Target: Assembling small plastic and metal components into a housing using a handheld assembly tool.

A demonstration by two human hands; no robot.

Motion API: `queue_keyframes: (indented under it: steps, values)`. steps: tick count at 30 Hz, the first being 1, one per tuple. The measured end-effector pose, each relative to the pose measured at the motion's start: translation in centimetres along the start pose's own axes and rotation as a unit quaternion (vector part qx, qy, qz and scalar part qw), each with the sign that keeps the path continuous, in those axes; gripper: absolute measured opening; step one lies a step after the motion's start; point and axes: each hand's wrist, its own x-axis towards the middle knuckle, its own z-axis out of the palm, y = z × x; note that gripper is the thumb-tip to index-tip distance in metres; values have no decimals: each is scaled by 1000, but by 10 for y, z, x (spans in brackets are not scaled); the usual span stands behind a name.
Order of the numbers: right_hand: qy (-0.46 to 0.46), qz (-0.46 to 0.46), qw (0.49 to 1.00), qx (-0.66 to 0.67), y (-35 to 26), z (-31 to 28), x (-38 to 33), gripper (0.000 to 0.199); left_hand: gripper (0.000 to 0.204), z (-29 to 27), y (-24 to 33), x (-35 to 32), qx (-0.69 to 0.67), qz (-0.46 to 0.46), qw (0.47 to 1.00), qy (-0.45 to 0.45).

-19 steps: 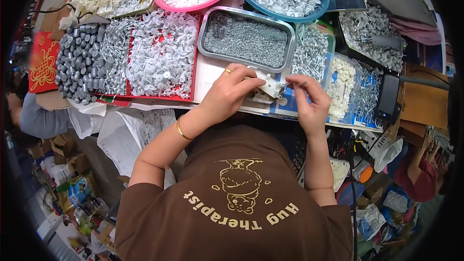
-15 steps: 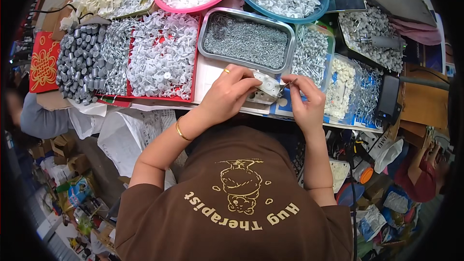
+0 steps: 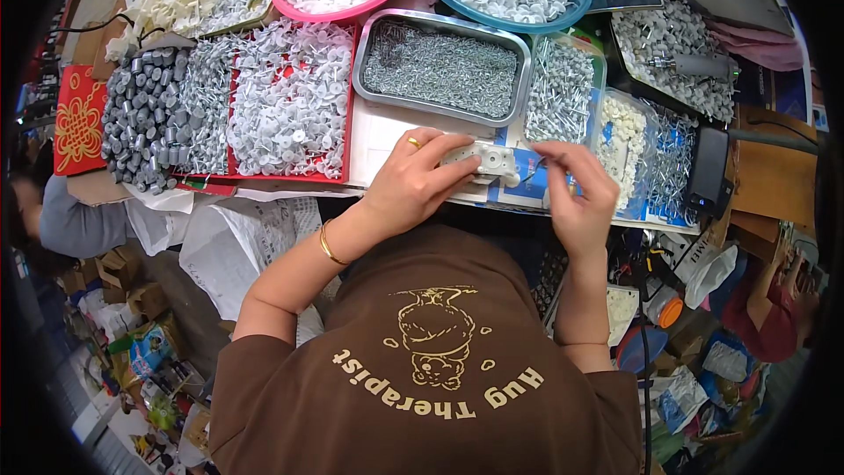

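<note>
My left hand [image 3: 420,178] is closed on a small white plastic housing [image 3: 498,158] with round recesses in its top, holding it low over the front edge of the table. Part of the housing is hidden under my fingers. To the right, my right hand [image 3: 582,192] pinches a thin dark piece [image 3: 533,169], too small to tell its kind. Its tip points toward the housing's right end, with a small gap between them. Just beyond the hands stands a metal tray [image 3: 440,116] of tiny metal parts.
A red tray [image 3: 345,145] of white-headed pins and a heap of grey cylinders [image 3: 145,114] lie left. Behind are a pink-rimmed bowl [image 3: 347,18] and a teal bowl [image 3: 510,25]. On the right are a tub of screws [image 3: 560,92], cream parts [image 3: 619,145] and a grey-handled tool [image 3: 694,65].
My right hand has drawn away from the housing, to the right and slightly nearer me. In my left hand the housing has turned to lie flatter.
</note>
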Motion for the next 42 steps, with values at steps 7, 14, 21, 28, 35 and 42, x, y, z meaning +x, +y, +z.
queue_keyframes:
  steps: [7,14,21,28,35,42]
  values:
    - [26,51,996,67,13,11,-10,17,32,4,6,-3,1,-26,1000,-8]
    - [45,59,996,40,21,20,-10,16,25,5,10,-2,63,-23,998,-9]
    - [-119,-98,987,-37,18,1,-1,19,20,8,15,0,57,-48,997,9]
    - [-202,-154,964,-81,3,5,5,18,17,8,13,-1,49,-57,997,3]
    - [97,-1,924,-369,68,1,45,16,20,11,13,-1,30,-58,998,17]
    - [72,18,931,-357,76,-1,44,10,14,-12,5,-9,27,-93,994,57]
